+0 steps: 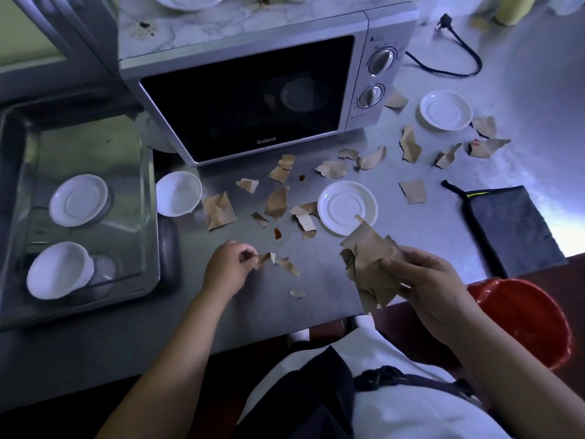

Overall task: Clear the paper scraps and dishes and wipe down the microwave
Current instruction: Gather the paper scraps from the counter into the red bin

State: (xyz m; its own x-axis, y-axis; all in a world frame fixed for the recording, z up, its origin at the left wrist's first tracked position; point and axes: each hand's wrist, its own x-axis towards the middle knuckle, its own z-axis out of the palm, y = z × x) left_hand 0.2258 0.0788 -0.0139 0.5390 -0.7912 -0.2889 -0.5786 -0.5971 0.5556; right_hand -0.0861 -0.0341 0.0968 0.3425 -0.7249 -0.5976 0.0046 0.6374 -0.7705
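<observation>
Far left: a steel tray (pixel 151 185) on the counter (pixel 300 315), holding a white saucer (pixel 79 199) toward the back and a white bowl (pixel 58 270) tipped on its side nearer the front. Just right of the tray's rim, a second bowl (pixel 179 193) stands upright on the counter. Behind it the microwave (pixel 247 103), door closed, two dials at its right. Its top is blotched with stains, and a white plate (pixel 190 0) sits up there, cut by the frame edge. Torn brown paper scraps (pixel 218 210) lie strewn over the counter in front of the microwave and out to its right, with two small brown spills (pixel 277 233) among them. The left hand (pixel 229 267) is low on the counter, fingers curled, pinching a small scrap (pixel 266 258); two more bits lie just beside it. Centre: a middle saucer (pixel 347 206), upright, scraps touching its left edge. The right hand (pixel 433 286) is raised over the near counter edge, thumb and fingers clamped on a wad of scraps (pixel 370 267) whose top overlaps the middle saucer's near rim in view. Further right, a far saucer (pixel 445 110) near the microwave's dial side, scraps around it. Behind, a black power cord (pixel 456 49), plug lying loose on the counter. A grey cloth (pixel 512 226) with black edging lies flat at the right front. A red bin (pixel 528 318) sits below the counter edge, beside the right forearm.
</observation>
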